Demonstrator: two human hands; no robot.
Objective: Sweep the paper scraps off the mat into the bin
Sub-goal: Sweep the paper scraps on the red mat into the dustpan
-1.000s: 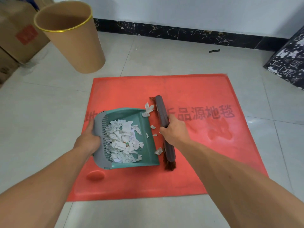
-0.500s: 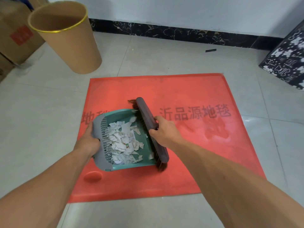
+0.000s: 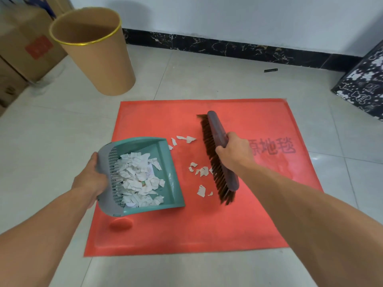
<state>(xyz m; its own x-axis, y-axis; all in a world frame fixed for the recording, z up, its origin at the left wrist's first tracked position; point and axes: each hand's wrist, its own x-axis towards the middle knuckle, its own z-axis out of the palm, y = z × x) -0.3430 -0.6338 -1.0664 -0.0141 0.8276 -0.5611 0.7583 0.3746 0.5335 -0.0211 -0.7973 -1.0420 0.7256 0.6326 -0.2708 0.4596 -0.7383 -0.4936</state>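
A red mat (image 3: 207,228) lies on the tiled floor. My left hand (image 3: 91,179) grips the grey back of a teal dustpan (image 3: 167,172), which rests on the mat's left side and holds a heap of white paper scraps (image 3: 138,179). My right hand (image 3: 234,152) is closed around a brown hand brush (image 3: 217,141), bristles facing left, a short way right of the pan's mouth. Several loose scraps (image 3: 202,170) lie on the mat between pan and brush, and a few more scraps (image 3: 186,139) sit near the pan's far corner. The tan bin (image 3: 99,59) with a gold rim stands beyond the mat, far left.
Cardboard boxes (image 3: 24,50) stand at the far left behind the bin. A black box with white prints (image 3: 364,85) sits at the far right. A small dark object (image 3: 270,70) lies on the floor by the black skirting.
The brush has swung back to the right, away from the dustpan's mouth. Loose scraps now lie exposed on the mat between brush and pan. My left hand keeps its hold on the pan.
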